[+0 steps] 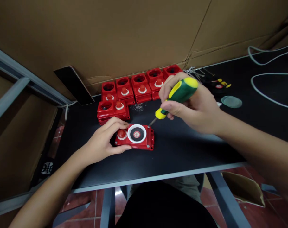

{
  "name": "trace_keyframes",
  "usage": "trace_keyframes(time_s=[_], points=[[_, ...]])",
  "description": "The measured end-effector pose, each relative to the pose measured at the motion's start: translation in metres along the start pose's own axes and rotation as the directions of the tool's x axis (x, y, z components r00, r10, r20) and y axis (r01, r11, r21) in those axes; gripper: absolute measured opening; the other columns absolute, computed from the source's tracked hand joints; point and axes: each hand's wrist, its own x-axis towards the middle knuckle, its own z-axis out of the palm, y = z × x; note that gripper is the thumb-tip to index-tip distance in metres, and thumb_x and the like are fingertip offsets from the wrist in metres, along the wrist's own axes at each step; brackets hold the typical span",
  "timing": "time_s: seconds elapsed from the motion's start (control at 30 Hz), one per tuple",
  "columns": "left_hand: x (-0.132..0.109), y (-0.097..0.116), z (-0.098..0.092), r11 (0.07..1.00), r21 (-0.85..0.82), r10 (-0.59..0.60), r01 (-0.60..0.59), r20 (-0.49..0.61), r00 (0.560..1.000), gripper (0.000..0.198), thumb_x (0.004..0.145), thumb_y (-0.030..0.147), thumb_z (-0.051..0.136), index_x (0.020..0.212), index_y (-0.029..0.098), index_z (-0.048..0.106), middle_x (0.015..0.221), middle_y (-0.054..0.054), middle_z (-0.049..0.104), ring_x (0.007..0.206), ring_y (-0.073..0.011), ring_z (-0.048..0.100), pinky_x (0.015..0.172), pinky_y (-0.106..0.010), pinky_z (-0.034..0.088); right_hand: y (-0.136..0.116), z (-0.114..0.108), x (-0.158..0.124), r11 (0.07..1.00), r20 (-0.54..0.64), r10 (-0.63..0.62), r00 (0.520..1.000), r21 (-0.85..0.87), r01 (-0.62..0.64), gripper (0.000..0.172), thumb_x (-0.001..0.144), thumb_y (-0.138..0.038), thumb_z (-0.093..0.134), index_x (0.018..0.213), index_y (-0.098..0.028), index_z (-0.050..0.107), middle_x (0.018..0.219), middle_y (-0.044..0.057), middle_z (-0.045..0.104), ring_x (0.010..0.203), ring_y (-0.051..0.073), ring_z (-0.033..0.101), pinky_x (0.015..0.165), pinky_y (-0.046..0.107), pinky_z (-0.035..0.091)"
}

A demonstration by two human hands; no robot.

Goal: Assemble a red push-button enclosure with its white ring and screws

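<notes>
A red plastic unit (144, 142) with a white ring and a red button lies on the black table (182, 148). My left hand (105, 139) grips its left end, fingers curled around it. My right hand (193, 103) is wrapped round the green and yellow handle of a screwdriver (179, 93). The screwdriver's tip touches the unit's far right corner.
Several similar red units (139, 87) stand in rows at the back against a cardboard wall (124, 34). A dark phone (73, 84) leans at the left. Small parts, a round clear disc (231, 101) and white cables (265, 91) lie at the right.
</notes>
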Motion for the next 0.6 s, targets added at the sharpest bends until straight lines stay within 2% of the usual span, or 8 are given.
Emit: trace_keyframes(time_s=[0.07, 0.17, 0.27, 0.37, 0.47, 0.6], points=[[0.001, -0.002, 0.002, 1.000, -0.016, -0.016, 0.016, -0.017, 1.000, 0.052, 0.102, 0.057, 0.089, 0.133, 0.022, 0.068, 0.132, -0.012, 0.074, 0.120, -0.0292, 0.076, 0.107, -0.042, 0.065, -0.008, -0.009, 0.009, 0.995, 0.112, -0.007, 0.994, -0.096, 0.018, 0.034, 0.107, -0.055, 0.078, 0.108, -0.026, 0.060, 0.106, 0.005, 0.071, 0.085, 0.021, 0.069, 0.076, 0.039, 0.061], [0.001, -0.006, 0.004, 0.998, -0.051, -0.039, 0.037, -0.035, 0.999, 0.058, 0.098, 0.061, 0.093, 0.135, 0.022, 0.070, 0.130, -0.011, 0.075, 0.119, -0.0299, 0.076, 0.109, -0.044, 0.064, -0.028, -0.018, 0.029, 0.965, 0.270, -0.034, 0.962, -0.242, 0.102, 0.033, 0.103, -0.044, 0.084, 0.121, -0.026, 0.063, 0.111, 0.004, 0.075, 0.089, 0.021, 0.070, 0.077, 0.036, 0.057], [0.002, -0.008, 0.003, 0.995, -0.074, -0.065, 0.063, -0.032, 0.997, 0.061, 0.095, 0.061, 0.094, 0.136, 0.023, 0.071, 0.133, -0.012, 0.074, 0.123, -0.0314, 0.075, 0.114, -0.048, 0.062, -0.051, -0.018, 0.046, 0.913, 0.409, -0.019, 0.912, -0.365, 0.183, 0.035, 0.100, -0.031, 0.085, 0.127, -0.027, 0.063, 0.105, 0.000, 0.076, 0.082, 0.019, 0.069, 0.071, 0.033, 0.050], [0.004, -0.010, 0.004, 0.993, -0.082, -0.086, 0.084, -0.022, 0.996, 0.062, 0.094, 0.059, 0.094, 0.137, 0.023, 0.069, 0.138, -0.014, 0.073, 0.130, -0.0337, 0.073, 0.118, -0.051, 0.060, -0.071, -0.015, 0.056, 0.861, 0.524, 0.023, 0.851, -0.443, 0.250, 0.021, 0.104, -0.029, 0.080, 0.115, -0.026, 0.062, 0.095, -0.001, 0.074, 0.072, 0.017, 0.062, 0.063, 0.034, 0.042], [0.012, -0.009, 0.006, 0.996, -0.060, -0.071, 0.071, -0.010, 0.997, 0.060, 0.094, 0.054, 0.089, 0.139, 0.021, 0.066, 0.142, -0.016, 0.072, 0.132, -0.0347, 0.073, 0.118, -0.052, 0.060, -0.084, -0.017, 0.061, 0.807, 0.565, 0.054, 0.823, -0.510, 0.297, 0.016, 0.106, -0.027, 0.070, 0.098, -0.024, 0.057, 0.094, 0.003, 0.071, 0.068, 0.016, 0.056, 0.062, 0.036, 0.041], [0.033, -0.004, 0.008, 0.998, -0.031, -0.045, 0.047, 0.074, 0.996, 0.063, 0.090, 0.055, 0.089, 0.137, 0.020, 0.068, 0.130, -0.013, 0.077, 0.117, -0.0328, 0.077, 0.109, -0.049, 0.063, -0.091, -0.030, 0.069, 0.725, 0.556, 0.206, 0.805, -0.640, 0.257, 0.019, 0.095, -0.014, 0.070, 0.091, -0.025, 0.054, 0.097, 0.004, 0.069, 0.065, 0.015, 0.052, 0.059, 0.036, 0.038]])
